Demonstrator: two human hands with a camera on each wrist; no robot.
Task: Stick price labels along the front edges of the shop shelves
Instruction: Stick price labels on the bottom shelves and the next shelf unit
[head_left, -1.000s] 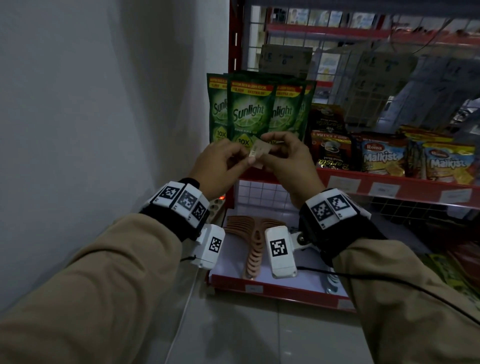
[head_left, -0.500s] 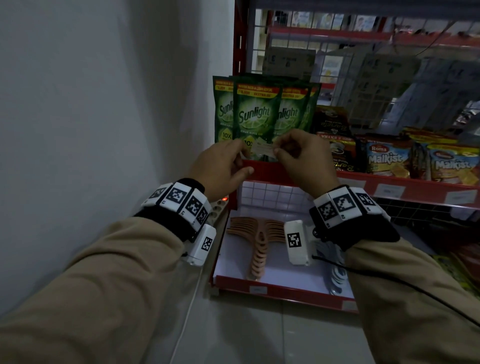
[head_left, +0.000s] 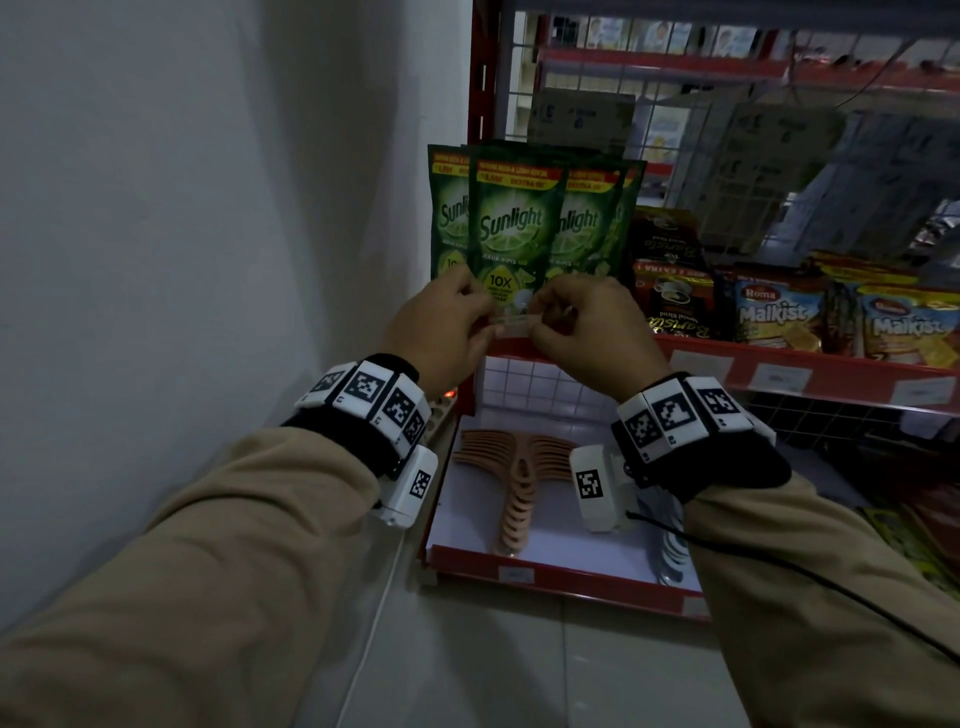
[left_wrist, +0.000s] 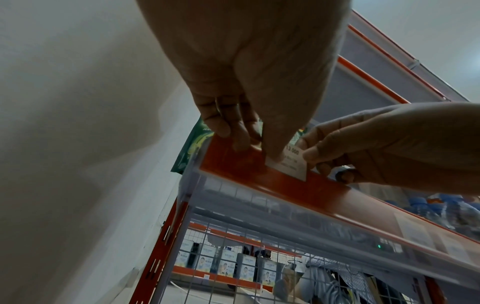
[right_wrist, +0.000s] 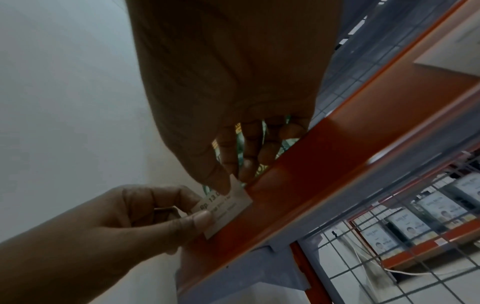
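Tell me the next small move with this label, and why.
Probably press the label flat onto the red shelf edge and smooth it outward. Both hands pinch its ends, left hand and right hand, and it already lies against the strip below the Sunlight packs, so only sticking remains.

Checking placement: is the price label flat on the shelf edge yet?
Partly: the price label lies against the red shelf edge, both hands pinching its ends. Adhesion: cannot tell.

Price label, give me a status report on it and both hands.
Both hands pinch the price label: left hand one end, right hand the other. Label lies against the red shelf edge below the Sunlight pouches. Nothing blocking.
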